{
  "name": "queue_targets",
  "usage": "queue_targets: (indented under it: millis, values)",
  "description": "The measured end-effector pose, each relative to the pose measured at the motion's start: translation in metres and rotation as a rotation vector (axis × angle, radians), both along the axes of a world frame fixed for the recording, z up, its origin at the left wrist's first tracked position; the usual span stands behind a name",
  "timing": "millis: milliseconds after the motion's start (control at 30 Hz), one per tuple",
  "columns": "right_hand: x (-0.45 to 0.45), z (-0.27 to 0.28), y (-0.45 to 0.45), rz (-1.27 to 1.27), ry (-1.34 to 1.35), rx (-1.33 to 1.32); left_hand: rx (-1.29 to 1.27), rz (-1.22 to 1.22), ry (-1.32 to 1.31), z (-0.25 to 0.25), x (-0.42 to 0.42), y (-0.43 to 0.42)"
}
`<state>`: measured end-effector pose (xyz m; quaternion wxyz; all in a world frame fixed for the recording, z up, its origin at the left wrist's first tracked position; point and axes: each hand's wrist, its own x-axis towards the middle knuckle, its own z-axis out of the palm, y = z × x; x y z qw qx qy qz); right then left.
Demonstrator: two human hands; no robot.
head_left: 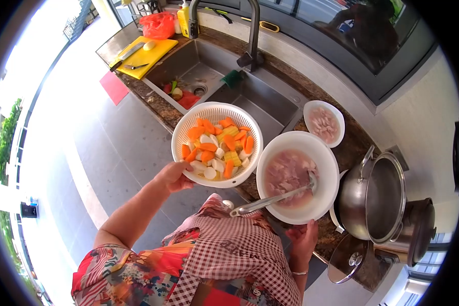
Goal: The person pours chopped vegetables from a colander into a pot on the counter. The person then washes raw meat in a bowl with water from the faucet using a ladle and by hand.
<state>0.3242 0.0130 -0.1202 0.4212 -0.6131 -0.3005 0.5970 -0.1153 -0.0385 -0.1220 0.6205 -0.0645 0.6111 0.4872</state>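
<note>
Head view: your left grip [175, 176] is closed on the round white plastic colander [239, 178] near the grey sink [260, 107]. Orange-and-white vegetables [208, 147] are cut, pink meat [283, 171] separate; your right grip [304, 238], at the round white bowl [329, 166], cannot be judged.

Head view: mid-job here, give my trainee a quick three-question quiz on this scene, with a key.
1. Multiple choice: the rim of the white colander is gripped by A) the right hand; B) the left hand; C) neither.
2. True or false: the larger knife lies in the sink.
3. Fill in: the ladle rests in the large white ____.

Key: 1. B. 2. False; it lies on the yellow cutting board. 3. Bowl.
</note>
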Motion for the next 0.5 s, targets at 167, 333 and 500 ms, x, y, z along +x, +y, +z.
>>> queue_targets:
  millis: [167, 333, 500]
  values:
    - [0.031, -0.025, -0.016, -0.014, 0.010, -0.026, 0.028, -0.057, 0.125, 0.015, -0.011, 0.000]
    - [0.049, -0.025, -0.044, -0.107, 0.004, -0.107, 0.278, -0.027, 0.219, 0.046, -0.031, 0.033]
    - [0.062, -0.047, -0.074, -0.166, 0.082, -0.120, 0.457, -0.227, 0.513, 0.157, 0.017, 0.110]
